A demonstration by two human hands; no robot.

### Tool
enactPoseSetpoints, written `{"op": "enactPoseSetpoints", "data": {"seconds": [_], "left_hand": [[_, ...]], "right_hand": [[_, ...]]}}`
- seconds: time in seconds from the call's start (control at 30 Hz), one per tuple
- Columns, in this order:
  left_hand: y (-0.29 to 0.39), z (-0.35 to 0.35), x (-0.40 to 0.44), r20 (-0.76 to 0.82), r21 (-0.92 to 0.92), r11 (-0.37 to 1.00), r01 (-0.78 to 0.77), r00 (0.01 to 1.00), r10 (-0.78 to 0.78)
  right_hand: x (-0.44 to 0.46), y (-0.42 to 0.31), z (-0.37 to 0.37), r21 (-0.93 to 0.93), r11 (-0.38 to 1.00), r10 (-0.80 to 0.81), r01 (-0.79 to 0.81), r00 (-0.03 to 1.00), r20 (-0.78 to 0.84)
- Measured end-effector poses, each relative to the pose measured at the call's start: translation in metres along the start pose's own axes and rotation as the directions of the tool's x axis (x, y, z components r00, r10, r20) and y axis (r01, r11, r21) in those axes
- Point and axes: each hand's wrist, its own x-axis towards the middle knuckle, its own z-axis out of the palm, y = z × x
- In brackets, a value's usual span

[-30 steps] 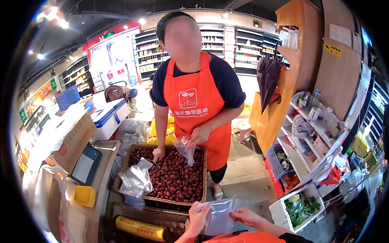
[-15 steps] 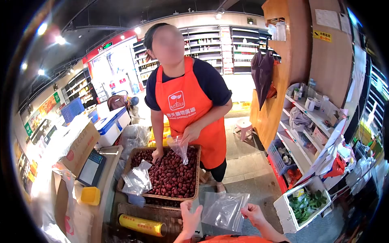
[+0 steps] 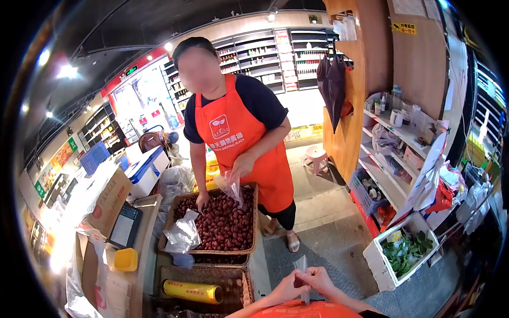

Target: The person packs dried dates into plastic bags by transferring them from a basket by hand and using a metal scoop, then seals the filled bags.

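Note:
Near the bottom centre, my left hand [image 3: 289, 286] and my right hand [image 3: 318, 280] are together, fingers closed on a clear plastic bag [image 3: 301, 264], which is narrow and bunched between them. Ahead to the left stands a wicker basket [image 3: 256, 222] of dark red dates [image 3: 225, 225], with a pile of clear bags [image 3: 183, 233] on its near left corner. Across it, a person in a red apron [image 3: 241, 138] has one hand [image 3: 202, 201] in the dates and holds a clear bag [image 3: 233, 186] in the other hand [image 3: 243, 165].
A yellow roll [image 3: 193, 291] lies in a lower basket [image 3: 245, 289]. On the left counter are a yellow container [image 3: 126, 259], a scale [image 3: 126, 225] and a cardboard box [image 3: 108, 200]. At right stand a shelf [image 3: 389, 183] and a white crate [image 3: 377, 265] of greens. Behind is a stool [image 3: 316, 159].
My hands have come together, and the bag that was spread flat between them is now bunched. The view has shifted. The other person's head has turned down towards the basket.

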Motion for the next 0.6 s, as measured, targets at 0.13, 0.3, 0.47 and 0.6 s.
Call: {"op": "enactPoseSetpoints", "data": {"seconds": [0.13,0.3,0.47,0.6], "left_hand": [[0.002,0.001,-0.003,0.064,-0.182,0.983,0.027,0.998,-0.016],[0.002,0.001,-0.008,0.070,-0.197,0.963,0.182,0.983,-0.171],[0.005,0.003,-0.008,0.068,-0.345,0.897,0.277,0.960,-0.271],[0.007,0.005,-0.006,-0.033,-0.202,0.939,0.277,0.957,-0.289]], "right_hand": [[0.004,0.018,-0.007,-0.017,0.998,-0.065,0.065,0.998,0.019],[0.004,0.022,-0.008,-0.159,0.977,-0.147,0.142,0.989,-0.020],[0.000,0.022,-0.008,-0.126,0.976,-0.186,0.180,0.981,-0.044],[-0.003,0.009,-0.003,-0.182,0.961,-0.230,0.209,0.968,-0.101]]}}
